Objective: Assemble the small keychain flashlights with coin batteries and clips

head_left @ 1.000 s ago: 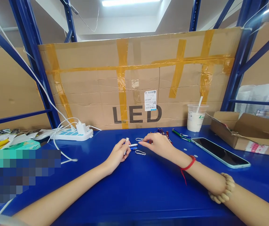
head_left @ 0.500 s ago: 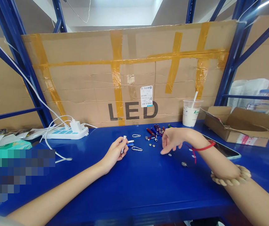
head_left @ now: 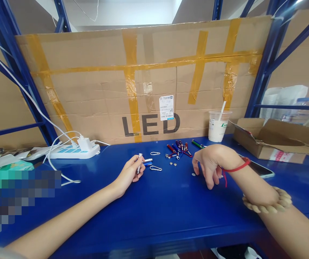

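Observation:
My left hand [head_left: 130,172] rests on the blue table [head_left: 154,208], its fingers closed round a small silver tube [head_left: 138,166]. Just right of it lie a silver and blue tube [head_left: 147,161] and two metal clips [head_left: 156,168]. My right hand [head_left: 209,163] hangs over the table with its fingers pointing down and apart, fingertips near small round button cells [head_left: 193,175]. Two more cells [head_left: 173,164] lie to its left. A pile of small red, blue and green key-ring lights [head_left: 178,148] lies behind them.
A taped cardboard sheet marked LED [head_left: 149,86] stands along the back. A white power strip [head_left: 72,151] with cables lies at the left. A plastic cup with a straw [head_left: 217,125], an open cardboard box [head_left: 273,142] and a phone [head_left: 259,169] are at the right.
My right hand left the tube beside the left hand, swung right and came down over the button cells. The left hand stayed put. The view has tilted down.

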`<state>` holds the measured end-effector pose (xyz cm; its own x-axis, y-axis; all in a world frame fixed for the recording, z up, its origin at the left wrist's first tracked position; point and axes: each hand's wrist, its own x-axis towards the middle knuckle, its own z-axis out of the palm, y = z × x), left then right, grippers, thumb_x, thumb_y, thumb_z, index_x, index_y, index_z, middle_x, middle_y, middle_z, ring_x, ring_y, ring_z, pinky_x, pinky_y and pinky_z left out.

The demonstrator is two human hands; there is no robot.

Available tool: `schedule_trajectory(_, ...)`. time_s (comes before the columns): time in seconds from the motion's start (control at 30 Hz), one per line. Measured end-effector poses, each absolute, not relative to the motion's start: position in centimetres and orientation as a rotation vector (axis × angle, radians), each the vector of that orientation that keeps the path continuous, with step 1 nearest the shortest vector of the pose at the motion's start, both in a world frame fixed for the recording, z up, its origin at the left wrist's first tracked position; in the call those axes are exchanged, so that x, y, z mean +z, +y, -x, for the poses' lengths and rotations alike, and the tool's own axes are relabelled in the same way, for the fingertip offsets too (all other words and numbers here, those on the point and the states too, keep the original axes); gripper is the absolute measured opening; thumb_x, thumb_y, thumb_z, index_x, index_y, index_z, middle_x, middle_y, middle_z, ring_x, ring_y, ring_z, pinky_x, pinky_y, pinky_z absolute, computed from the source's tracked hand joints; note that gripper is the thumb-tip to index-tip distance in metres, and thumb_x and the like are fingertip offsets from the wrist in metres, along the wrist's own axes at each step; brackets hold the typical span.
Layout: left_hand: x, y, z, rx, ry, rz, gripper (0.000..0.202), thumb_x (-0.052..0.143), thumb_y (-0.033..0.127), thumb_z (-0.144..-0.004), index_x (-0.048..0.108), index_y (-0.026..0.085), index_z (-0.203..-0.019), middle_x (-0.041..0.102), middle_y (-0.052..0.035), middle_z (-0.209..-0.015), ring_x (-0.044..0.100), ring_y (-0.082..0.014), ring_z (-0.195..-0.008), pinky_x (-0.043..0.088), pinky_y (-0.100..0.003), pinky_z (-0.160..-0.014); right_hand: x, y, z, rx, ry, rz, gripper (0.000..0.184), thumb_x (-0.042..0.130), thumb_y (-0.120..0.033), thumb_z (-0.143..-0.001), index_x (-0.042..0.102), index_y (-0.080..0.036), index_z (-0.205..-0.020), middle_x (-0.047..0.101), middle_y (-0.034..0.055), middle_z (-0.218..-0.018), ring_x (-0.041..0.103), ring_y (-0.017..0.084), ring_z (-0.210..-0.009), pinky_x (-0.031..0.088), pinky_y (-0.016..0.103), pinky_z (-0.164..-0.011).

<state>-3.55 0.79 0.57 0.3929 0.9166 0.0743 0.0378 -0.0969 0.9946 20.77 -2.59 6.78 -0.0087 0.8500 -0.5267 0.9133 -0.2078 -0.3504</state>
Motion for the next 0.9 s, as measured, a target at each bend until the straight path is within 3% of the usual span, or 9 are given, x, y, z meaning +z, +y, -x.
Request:
schedule_trajectory(0.1,0.7,0.7,3.6,0.94,0.908,-1.472,0.03,0.046,0.049,-0.081,0.041,0.019,-0.079,0.039,0.0064,-0.055,0.032,-0.0049,-0.041,0.019,-0.013,-0.034,7.1,-2.8,-20.7,-1.026,1.956,-2.118,0.039,0.081,-0.012,-0.017,0.062,-0.014,-0.051,0.061,0.0041,-0.042,0.057,0.021,-0.032,0.042,0.026,-0.033)
schedule_trajectory(0.27,0.7,0.6,3.7,0.94,0.906,-1.469,0.028,0.045,0.046,-0.083,0.042,0.018,-0.08,0.04,0.0057,-0.056,0.033,-0.0051,-0.042,0.019,-0.013,-0.035,6.8,-2.6,-20.7,-1.072,1.799,-2.22,0.055,0.078,-0.002,-0.003,0.065,-0.014,-0.055,0.065,0.0054,-0.048,0.058,0.019,-0.035,0.046,0.025,-0.04)
schedule_trajectory(0.43,0.6,0.8,3.7,0.935,0.897,-1.466,0.029,0.046,0.047,-0.082,0.043,0.019,-0.081,0.04,0.0056,-0.057,0.034,-0.0051,-0.042,0.019,-0.013,-0.035,5.4,-1.2,-22.4,-1.113,2.135,-1.852,0.041,0.083,-0.026,-0.022,0.064,-0.018,-0.058,0.063,-0.001,-0.045,0.056,0.015,-0.034,0.043,0.021,-0.034)
schedule_trajectory(0.7,0.5,0.8,3.6,0.94,0.902,-1.49,0.034,0.048,0.052,-0.079,0.042,0.019,-0.079,0.039,0.0062,-0.056,0.032,-0.0049,-0.041,0.017,-0.014,-0.035,5.1,-0.7,-20.8,-1.081,2.384,-1.863,0.019,0.071,-0.014,-0.045,0.067,-0.017,-0.063,0.066,0.0002,-0.056,0.058,0.014,-0.037,0.047,0.021,-0.035)
schedule_trajectory(0.9,0.8,0.4,3.5,0.945,0.966,-1.588,0.036,0.048,0.055,-0.078,0.045,0.019,-0.08,0.038,0.0057,-0.057,0.032,-0.0055,-0.045,0.02,-0.013,-0.038,4.2,-0.1,-18.3,-0.715,2.753,-1.803,0.019,0.059,-0.008,-0.058,0.069,-0.018,-0.07,0.065,-0.001,-0.06,0.055,0.009,-0.039,0.045,0.019,-0.038)
